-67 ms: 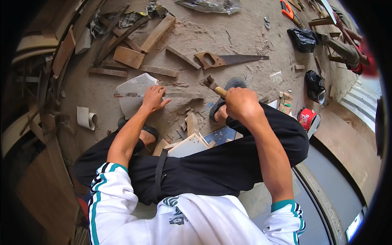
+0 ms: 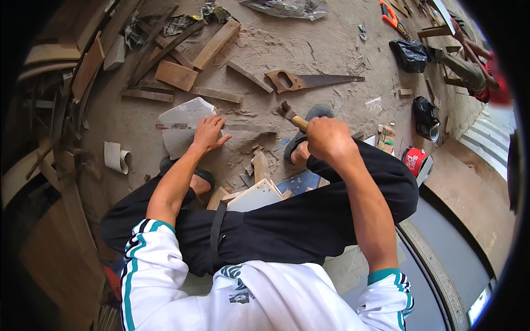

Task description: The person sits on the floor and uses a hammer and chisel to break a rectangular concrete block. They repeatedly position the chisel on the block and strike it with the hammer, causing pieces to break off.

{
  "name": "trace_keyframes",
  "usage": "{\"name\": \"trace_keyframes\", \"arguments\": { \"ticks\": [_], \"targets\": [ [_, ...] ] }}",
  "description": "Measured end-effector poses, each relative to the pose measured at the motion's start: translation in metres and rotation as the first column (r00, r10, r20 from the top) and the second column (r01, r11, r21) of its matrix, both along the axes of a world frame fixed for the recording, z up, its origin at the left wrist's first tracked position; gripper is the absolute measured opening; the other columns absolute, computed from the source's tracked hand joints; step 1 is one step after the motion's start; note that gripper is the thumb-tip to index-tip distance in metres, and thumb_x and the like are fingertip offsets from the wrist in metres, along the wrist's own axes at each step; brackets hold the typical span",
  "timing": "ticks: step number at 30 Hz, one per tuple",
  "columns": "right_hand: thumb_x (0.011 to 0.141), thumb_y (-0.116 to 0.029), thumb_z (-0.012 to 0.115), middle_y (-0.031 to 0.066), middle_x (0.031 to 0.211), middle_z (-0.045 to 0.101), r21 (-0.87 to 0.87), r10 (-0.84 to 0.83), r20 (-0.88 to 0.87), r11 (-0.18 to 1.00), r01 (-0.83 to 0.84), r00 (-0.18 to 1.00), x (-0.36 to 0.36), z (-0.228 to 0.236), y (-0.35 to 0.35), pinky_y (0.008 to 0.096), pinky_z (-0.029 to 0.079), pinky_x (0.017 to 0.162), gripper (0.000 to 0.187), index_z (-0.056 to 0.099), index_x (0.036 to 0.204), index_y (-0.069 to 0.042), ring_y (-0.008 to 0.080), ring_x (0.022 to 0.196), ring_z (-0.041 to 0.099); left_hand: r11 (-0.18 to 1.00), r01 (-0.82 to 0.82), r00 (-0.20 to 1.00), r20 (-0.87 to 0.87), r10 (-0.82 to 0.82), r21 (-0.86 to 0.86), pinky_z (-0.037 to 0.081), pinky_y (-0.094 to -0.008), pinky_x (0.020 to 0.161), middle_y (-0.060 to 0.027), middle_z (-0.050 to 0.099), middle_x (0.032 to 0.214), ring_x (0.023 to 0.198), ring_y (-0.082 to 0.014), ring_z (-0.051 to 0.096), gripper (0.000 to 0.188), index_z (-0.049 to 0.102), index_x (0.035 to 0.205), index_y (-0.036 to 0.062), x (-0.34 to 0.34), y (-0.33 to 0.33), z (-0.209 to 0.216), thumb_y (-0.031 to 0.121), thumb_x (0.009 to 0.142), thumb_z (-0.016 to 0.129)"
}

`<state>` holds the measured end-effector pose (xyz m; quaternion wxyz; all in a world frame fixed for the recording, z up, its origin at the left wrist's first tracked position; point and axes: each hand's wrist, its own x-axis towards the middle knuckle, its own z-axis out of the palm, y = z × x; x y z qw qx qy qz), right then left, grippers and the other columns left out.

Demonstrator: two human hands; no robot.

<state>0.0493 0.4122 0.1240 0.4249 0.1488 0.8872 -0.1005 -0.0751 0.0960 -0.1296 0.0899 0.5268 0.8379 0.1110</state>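
Observation:
My left hand (image 2: 208,133) holds a long thin strip (image 2: 251,128) against a pale, flat block (image 2: 179,114) on the ground. The strip passes between thumb and fingers, one end lying over the block and the other sticking out to the right. Whether it is metal or wood I cannot tell. In my right hand (image 2: 329,138), closed round its wooden handle, is a hammer (image 2: 287,112). Its rusty head is raised to the right of the strip's end, apart from it. The lower part of the handle is hidden in my fist.
A handsaw (image 2: 314,81) lies beyond the hammer. Wood offcuts (image 2: 217,44) are piled at the far left. Between my legs are wood pieces and a pale board (image 2: 255,197). Black plastic bags (image 2: 425,117) and a red can (image 2: 415,160) stand right, near another person's leg (image 2: 466,69).

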Motion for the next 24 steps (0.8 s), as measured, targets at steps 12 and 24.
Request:
{"name": "trace_keyframes", "arguments": {
  "ticks": [12, 24],
  "targets": [
    [0.076, -0.013, 0.060, 0.0169, 0.099, 0.071, 0.081, 0.156, -0.027, 0.985, -0.153, 0.987, -0.016, 0.002, -0.028, 0.0424, 0.054, 0.081, 0.025, 0.073, 0.097, -0.006, 0.0337, 0.097, 0.067, 0.976, -0.041, 0.988, 0.139, 0.072, -0.216, 0.051, -0.0473, 0.078, -0.0131, 0.063, 0.094, 0.097, -0.0319, 0.063, 0.033, 0.057, 0.098, 0.0060, 0.040, -0.016, 0.022, 0.032, 0.082, 0.069],
    [0.079, -0.018, 0.058, 0.0254, 0.090, 0.068, 0.063, 0.093, -0.076, 0.994, -0.088, 0.993, -0.001, -0.001, -0.023, 0.0458, 0.052, 0.076, 0.026, 0.070, 0.090, 0.002, 0.0409, 0.088, 0.066, 0.933, -0.298, 0.880, 0.321, 0.350, -0.201, 0.049, -0.0547, 0.075, -0.0217, 0.066, 0.096, 0.088, -0.0456, 0.064, 0.048, 0.043, 0.115, 0.0039, 0.001, -0.055, 0.102, 0.032, 0.085, 0.068]
  ]
}}
